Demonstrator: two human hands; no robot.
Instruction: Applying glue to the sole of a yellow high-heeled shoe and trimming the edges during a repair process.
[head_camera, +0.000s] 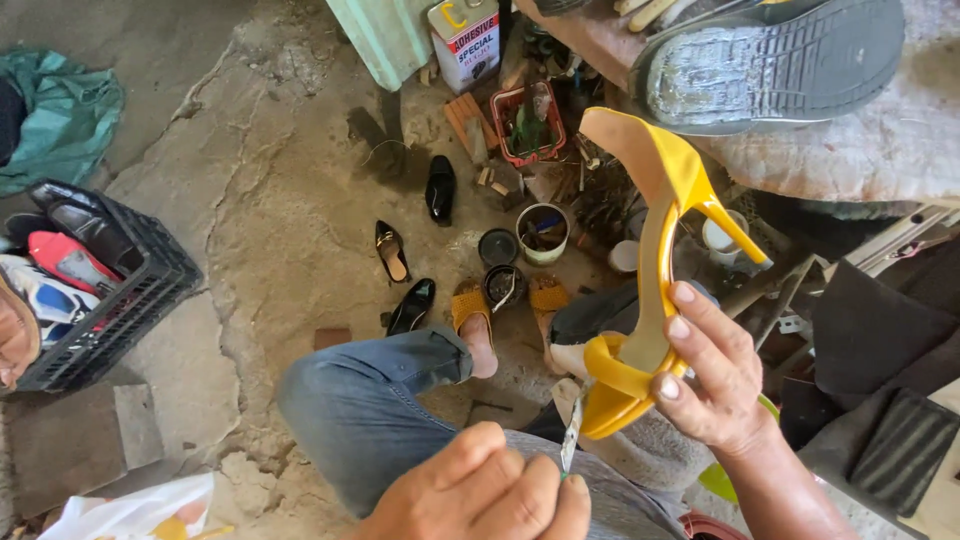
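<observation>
Right hand (712, 375): fingers (690, 330) clamped round the toe end of a yellow heeled shoe (655, 230), thumb on the front strap, sole side up, stiletto heel pointing right. The shoe is held in the air above the knees.

Left hand (480, 495): fingers closed together on a thin tool (571, 432); its tip touches the shoe's front strap. What kind of tool it is cannot be told.

Below the hands: bent legs in blue jeans (365, 400), feet in yellow sandals (470, 305) on the cracked concrete floor (270, 200).

On the floor beyond the feet: three black shoes (440, 188), two small tins (497, 247), a pot (543, 232), a red tray (527, 125) of odds and a glue can (465, 40).

Far left: a black crate (140, 290) holding shoes, beside a green cloth (60, 120).

Upper right: a tabletop (880, 140) carrying a dark shoe, sole (770, 65) up.
</observation>
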